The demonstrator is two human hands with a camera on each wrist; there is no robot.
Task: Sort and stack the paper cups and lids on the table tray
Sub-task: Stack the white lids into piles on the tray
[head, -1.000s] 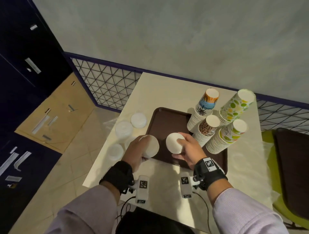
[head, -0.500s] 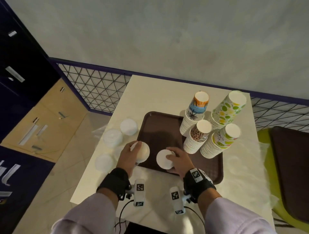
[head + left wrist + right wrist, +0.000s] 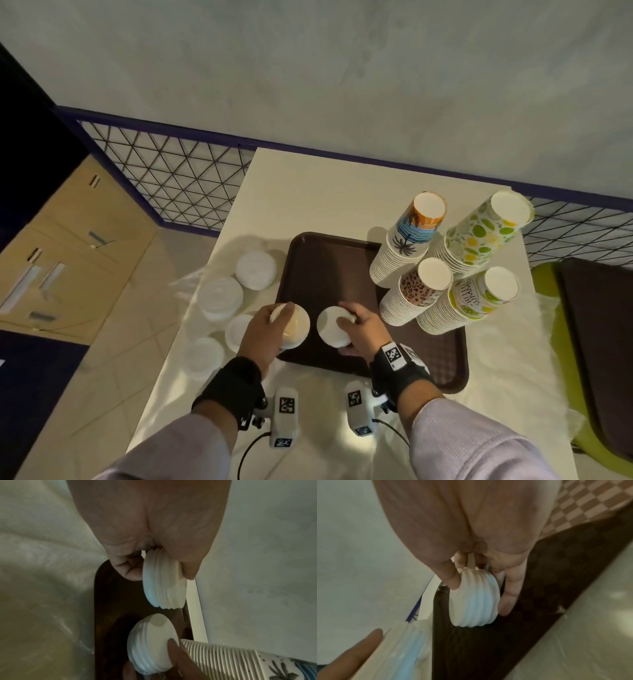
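1. Our left hand [image 3: 265,330] gripped a short stack of white lids [image 3: 294,328], thumb on one face and fingers curled round the other. It hung above the near left corner of the brown tray [image 3: 329,270].
2. Our right hand [image 3: 359,330] clasped a second lid stack [image 3: 331,327] the same way, just beside the first and also above the tray's near edge.
3. In both wrist views the stacks were turned on edge: the short axis through the nested lids ran roughly level, and the flat faces pointed sideways, not up. They would need turning flat before being set down, we judged.
4. The nested lids were held only by pressure on the end faces. A loosened grip could let the middle lids slip out and scatter.
5. Four tall cup stacks [image 3: 416,291] leaned on the tray's right side, close to our right hand. A sideways knock from that wrist could topple them, we thought.
6. More loose lids [image 3: 255,270] lay on the table [image 3: 308,192] left of the tray, not yet gathered.
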